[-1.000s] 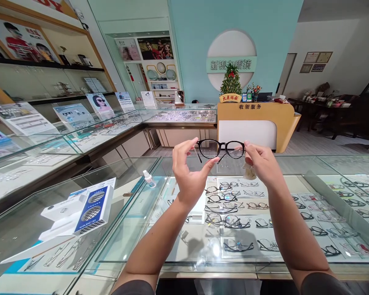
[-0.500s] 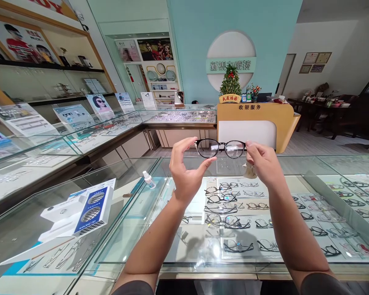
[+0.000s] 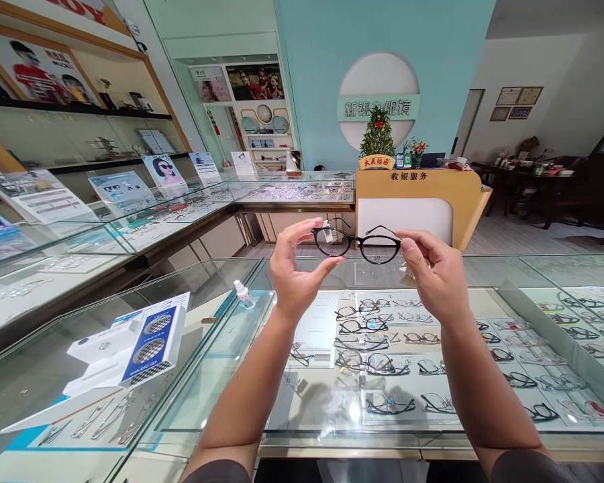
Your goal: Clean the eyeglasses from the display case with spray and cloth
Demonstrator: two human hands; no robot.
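Observation:
Black round-framed glasses (image 3: pixel 380 249) are held up above the glass display counter, their temples pointing away from me. My left hand (image 3: pixel 298 272) grips the left end of the frame, thumb below and fingers above. My right hand (image 3: pixel 440 275) pinches the right end between thumb and fingers. A beige cloth (image 3: pixel 409 275) shows beside the right fingers, partly hidden by them. Under my arms, rows of eyeglasses (image 3: pixel 375 363) lie inside the counter. A small white bottle (image 3: pixel 244 295) stands on the glass to the left of my left hand.
On the left counter lies an open white and blue box (image 3: pixel 154 342). More glass display cases (image 3: pixel 191 211) run along the left and back. A yellow cashier desk (image 3: pixel 468 201) with a plant (image 3: pixel 377 134) on top stands ahead. Glass counter edges (image 3: pixel 332 439) cross in front of me.
The glasses have tilted, and their temples now show behind the frame. My left hand has shifted slightly left and my right hand slightly right and nearer.

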